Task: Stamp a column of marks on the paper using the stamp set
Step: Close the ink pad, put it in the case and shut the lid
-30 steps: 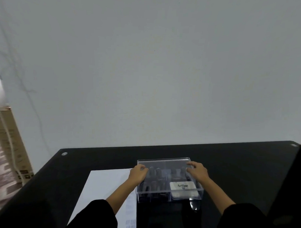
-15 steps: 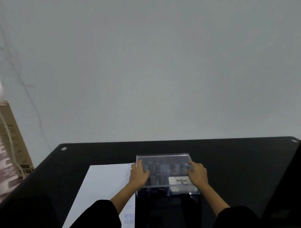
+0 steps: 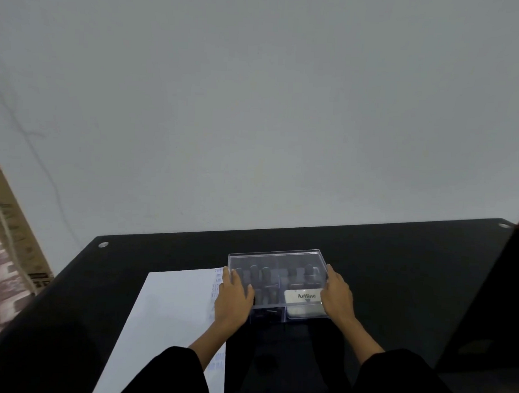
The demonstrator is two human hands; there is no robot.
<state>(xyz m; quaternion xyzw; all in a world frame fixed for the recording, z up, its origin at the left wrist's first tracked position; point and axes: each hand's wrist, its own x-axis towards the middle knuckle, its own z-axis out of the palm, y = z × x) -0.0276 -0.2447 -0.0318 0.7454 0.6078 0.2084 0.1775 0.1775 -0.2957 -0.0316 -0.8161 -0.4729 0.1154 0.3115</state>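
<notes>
A clear plastic stamp set box [image 3: 276,263] with a closed lid stands on the black table [image 3: 397,260]. Dark stamps and a white ink pad labelled Artline [image 3: 306,296] show through it. My left hand [image 3: 232,297] grips the box's left side, fingers along the edge and thumb on the lid. My right hand [image 3: 337,296] grips the right side the same way. A white paper [image 3: 172,305] lies left of the box, with a column of faint blue marks along its right edge, partly hidden by my left hand and sleeve.
The table's far edge meets a plain grey wall [image 3: 255,122]. A cardboard box [image 3: 13,226] stands on the floor off the table's left side. A dark object [image 3: 502,293] covers the table's right edge.
Both hands have slid from the top of the lid out to the box's left and right sides. The box sits a little farther from me in the view.
</notes>
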